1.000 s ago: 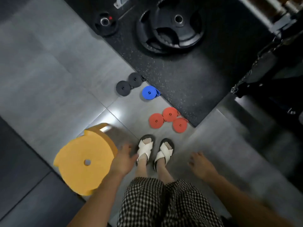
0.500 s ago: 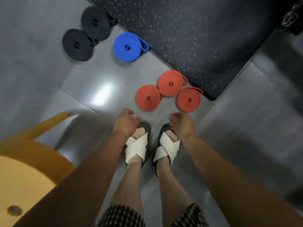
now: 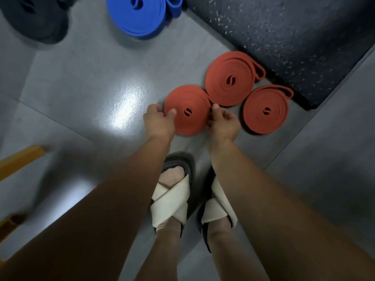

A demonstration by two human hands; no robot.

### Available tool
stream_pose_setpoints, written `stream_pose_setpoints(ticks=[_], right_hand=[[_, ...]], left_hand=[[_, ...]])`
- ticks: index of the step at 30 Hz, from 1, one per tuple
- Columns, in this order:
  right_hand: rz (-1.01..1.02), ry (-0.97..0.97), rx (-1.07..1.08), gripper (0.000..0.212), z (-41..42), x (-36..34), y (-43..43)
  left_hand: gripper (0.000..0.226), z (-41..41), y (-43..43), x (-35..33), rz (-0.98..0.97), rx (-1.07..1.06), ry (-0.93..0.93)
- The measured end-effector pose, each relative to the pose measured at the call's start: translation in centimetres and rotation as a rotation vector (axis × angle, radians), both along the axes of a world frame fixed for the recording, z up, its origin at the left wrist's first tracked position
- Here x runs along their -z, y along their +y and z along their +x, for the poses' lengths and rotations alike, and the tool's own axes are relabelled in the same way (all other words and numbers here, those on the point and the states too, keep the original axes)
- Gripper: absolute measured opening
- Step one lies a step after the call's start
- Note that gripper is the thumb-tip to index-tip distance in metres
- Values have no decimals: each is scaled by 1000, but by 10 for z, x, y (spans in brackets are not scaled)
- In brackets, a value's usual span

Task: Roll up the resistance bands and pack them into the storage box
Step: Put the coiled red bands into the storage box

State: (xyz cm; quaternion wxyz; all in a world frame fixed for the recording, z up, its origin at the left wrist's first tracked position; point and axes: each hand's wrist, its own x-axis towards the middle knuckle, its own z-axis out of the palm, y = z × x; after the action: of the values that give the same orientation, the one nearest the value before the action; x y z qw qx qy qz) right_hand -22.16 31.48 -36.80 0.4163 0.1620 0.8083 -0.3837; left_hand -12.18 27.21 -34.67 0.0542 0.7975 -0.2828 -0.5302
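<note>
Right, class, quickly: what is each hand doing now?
Left hand: grips the left edge of the nearest red rolled rubber resistance band.
Right hand: pinches that band's right edge.

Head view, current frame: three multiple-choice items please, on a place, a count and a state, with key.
1. Where is the blue roll? A) on the grey floor beside the black mat B) inside a box C) on a stool
2. How many red rolls show? A) two B) three C) five
3. What do the left hand and right hand do? A) hang free B) grip the nearest red roll at its edges C) lift the blue roll
1 A: it lies on floor left of the mat. 2 B: three coils sit together. 3 B: fingers curl at both its edges.
</note>
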Motion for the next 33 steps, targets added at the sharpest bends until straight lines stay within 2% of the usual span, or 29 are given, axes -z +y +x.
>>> stream_pose_setpoints(ticks=[10, 19, 22, 27, 33], right_hand=[[-6, 124, -82, 30, 3, 1, -1], [-99, -25, -25, 25, 0, -17, 14], [-124, -89, -3, 23, 1, -50, 21], [-126, -112, -21, 21, -6, -137, 33], [-172, -175, -107, 16, -16, -269, 37]], left_hand=[[41, -3, 5, 7, 105, -170, 18], [33, 6, 11, -14, 237, -498, 289], [17, 9, 15, -36, 245, -541, 420], [34, 12, 38, -107, 269, -590, 510], [24, 21, 36, -238, 213, -581, 581]])
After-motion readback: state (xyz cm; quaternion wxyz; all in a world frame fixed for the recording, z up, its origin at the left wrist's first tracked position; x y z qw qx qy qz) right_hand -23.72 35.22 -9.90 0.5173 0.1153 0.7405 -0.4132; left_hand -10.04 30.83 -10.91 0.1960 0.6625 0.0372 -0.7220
